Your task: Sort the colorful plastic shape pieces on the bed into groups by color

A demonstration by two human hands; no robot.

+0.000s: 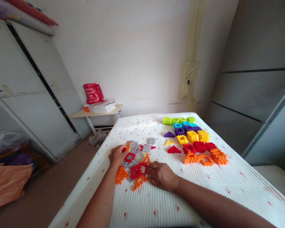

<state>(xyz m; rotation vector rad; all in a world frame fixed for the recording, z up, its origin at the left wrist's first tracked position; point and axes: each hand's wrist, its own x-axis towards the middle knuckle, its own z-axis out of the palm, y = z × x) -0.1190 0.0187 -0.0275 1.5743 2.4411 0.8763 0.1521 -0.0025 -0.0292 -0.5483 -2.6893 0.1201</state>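
Note:
A flat cluster of joined plastic tiles [135, 163], grey, red and orange, lies on the white mattress [204, 196]. My left hand [117, 155] rests against the cluster's left edge, fingers curled on a tile. My right hand [161, 175] lies at the cluster's right side, fingers bent and touching a red tile [138, 170]. One grey tile [152, 141] sits apart just behind the cluster.
Sorted stacks of tiles stand at the right: green [178, 120], blue and purple [186, 127], yellow [193, 136], red [199, 147], orange [206, 157]. A small table [97, 112] with a red bag and boxes stands by the far wall. Bags lie on the floor at left.

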